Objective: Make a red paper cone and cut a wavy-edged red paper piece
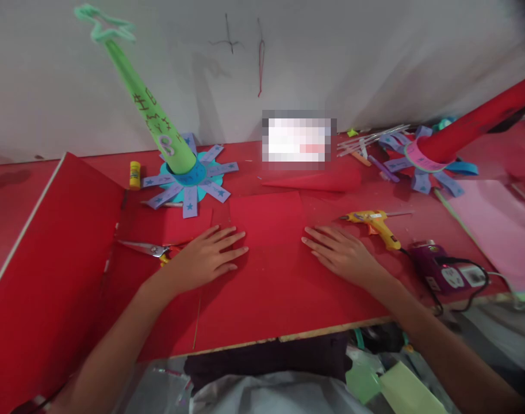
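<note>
The red sheet (266,215) lies flat on the red tabletop (245,316), straight ahead of the person and between the two hands. The left hand (210,259) rests palm down by its left edge and the right hand (342,256) by its right edge; each grip is wide, fingers spread, holding nothing. Its lower limit is hard to tell, red on red.

It looks like thin paper or card, so it should be very light, bendable, and easy to crease or tear if pinched hard. Being flat, it probably slides under light pressure and offers little to get a nail under. The best hold is likely the far edge or its corners, lifted with thumb and fingertips on both sides at once. The scissors (148,248) by the left hand and the glue gun (376,223) beyond the right lie clear of it
</note>
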A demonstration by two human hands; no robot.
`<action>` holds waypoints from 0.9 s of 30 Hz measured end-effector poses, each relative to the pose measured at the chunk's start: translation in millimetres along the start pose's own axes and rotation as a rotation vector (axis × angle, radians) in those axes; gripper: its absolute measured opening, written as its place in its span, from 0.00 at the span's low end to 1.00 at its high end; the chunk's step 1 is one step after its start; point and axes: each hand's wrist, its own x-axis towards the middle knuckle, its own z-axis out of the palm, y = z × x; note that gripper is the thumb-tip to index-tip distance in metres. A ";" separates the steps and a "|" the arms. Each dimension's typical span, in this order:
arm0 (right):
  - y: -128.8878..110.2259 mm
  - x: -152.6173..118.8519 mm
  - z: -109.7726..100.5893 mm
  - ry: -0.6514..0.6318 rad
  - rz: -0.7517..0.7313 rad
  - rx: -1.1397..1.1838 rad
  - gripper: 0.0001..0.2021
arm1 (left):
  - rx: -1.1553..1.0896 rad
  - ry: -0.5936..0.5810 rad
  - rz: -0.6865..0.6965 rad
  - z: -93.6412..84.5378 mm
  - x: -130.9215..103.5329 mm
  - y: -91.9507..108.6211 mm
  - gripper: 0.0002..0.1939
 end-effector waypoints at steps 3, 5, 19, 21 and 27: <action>-2.5 0.9 -0.3 0.007 0.012 0.010 0.19 | -0.022 0.030 -0.039 -0.1 -17.2 -2.5 0.21; -4.2 3.0 -1.6 0.018 0.003 0.003 0.18 | -0.027 0.040 -0.053 0.0 -23.7 -2.5 0.21; -18.8 -2.5 12.9 0.101 0.122 0.126 0.18 | -0.025 0.152 -0.247 -24.4 -42.4 -23.6 0.22; -18.3 -2.8 13.3 0.097 0.132 0.123 0.19 | 0.017 0.298 -0.451 -32.6 -44.9 -48.9 0.21; -18.1 -4.0 14.4 0.105 0.127 0.108 0.18 | 0.008 0.391 -0.719 -25.9 -47.2 -110.0 0.16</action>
